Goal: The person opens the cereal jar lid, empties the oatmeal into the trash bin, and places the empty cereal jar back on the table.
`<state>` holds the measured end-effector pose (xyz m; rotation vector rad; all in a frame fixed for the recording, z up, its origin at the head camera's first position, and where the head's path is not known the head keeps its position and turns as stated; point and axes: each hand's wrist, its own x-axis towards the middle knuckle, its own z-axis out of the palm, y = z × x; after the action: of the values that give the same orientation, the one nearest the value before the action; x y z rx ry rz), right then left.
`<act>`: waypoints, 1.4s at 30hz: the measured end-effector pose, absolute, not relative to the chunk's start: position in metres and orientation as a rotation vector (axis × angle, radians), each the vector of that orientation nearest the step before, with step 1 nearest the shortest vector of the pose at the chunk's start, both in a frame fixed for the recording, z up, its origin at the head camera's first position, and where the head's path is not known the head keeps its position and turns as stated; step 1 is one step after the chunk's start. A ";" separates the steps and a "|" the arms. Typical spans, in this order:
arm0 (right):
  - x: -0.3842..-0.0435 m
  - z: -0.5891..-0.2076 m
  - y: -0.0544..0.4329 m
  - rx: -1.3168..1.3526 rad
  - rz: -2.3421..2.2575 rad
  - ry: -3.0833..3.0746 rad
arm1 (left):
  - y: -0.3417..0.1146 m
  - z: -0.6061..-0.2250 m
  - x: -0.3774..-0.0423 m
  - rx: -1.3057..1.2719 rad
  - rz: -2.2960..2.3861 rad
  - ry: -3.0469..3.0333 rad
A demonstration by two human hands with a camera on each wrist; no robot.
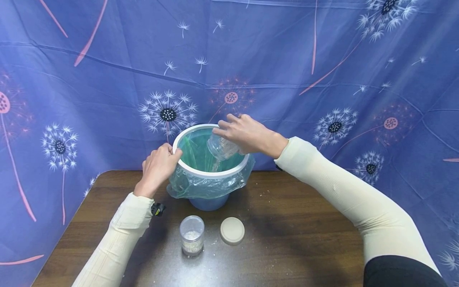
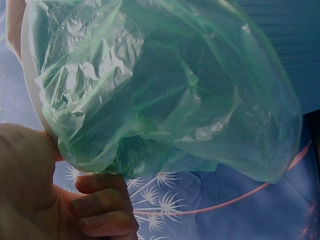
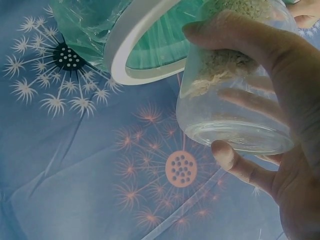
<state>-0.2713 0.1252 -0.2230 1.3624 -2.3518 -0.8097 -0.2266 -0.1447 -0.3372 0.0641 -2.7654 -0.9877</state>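
Note:
A blue trash can [image 1: 209, 202] with a white rim [image 1: 193, 170] stands at the back of the table, lined with a green plastic bag [image 1: 191, 149] folded over its edge. My left hand [image 1: 160, 164] grips the rim's left side, thumb over the top; its other fingers [image 2: 102, 205] curl below the bag. Over the opening, my right hand [image 1: 247, 134] holds a clear jar [image 1: 220, 147] tipped mouth-down into the can. Pale flaky bits [image 3: 225, 67] lie inside that jar, and some fall from its mouth into the bag.
A second clear jar [image 1: 192, 236], partly filled with similar pale bits, stands upright in front of the can. Beside it lies a round beige lid [image 1: 232, 230]. Crumbs are scattered over the brown wooden table [image 1: 297, 235]. A blue dandelion-print cloth [image 1: 279, 52] hangs behind.

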 end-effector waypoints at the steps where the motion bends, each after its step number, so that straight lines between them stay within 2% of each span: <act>1: -0.271 -0.223 0.125 1.361 -0.812 -2.353 | -0.145 -0.337 -0.227 0.064 -0.988 -2.766; 42: -0.268 -0.222 0.124 1.322 -0.811 -2.379 | -0.145 -0.339 -0.227 0.061 -0.989 -2.762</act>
<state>-0.2685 0.1245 -0.2221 1.3221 -2.3789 -0.8114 -0.2267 -0.1448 -0.3391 0.0613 -2.7621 -0.9891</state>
